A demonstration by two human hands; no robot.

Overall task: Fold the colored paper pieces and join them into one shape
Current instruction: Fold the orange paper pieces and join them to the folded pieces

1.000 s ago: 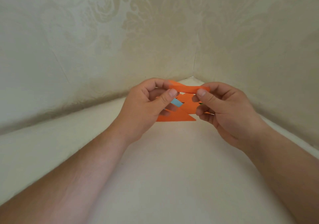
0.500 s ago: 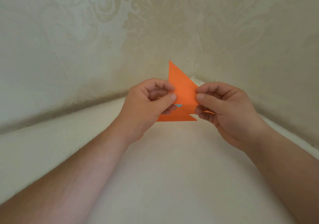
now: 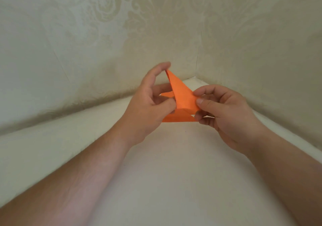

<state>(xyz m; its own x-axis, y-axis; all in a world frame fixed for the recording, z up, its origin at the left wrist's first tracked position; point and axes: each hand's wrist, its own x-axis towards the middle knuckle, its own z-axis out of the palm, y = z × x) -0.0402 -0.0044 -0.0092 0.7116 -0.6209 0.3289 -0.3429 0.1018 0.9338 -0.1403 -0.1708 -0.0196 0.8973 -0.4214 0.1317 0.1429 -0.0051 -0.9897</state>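
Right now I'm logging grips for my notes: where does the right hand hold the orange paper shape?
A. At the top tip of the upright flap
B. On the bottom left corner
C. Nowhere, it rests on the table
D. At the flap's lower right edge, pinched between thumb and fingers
D: the right hand pinches the lower right edge of the orange paper shape between thumb and fingers.

A pale cream table (image 3: 174, 182) is stretching out below the fingers and running back behind them into a corner, where it is meeting two walls (image 3: 78, 42) covered in faint damask-patterned paper.
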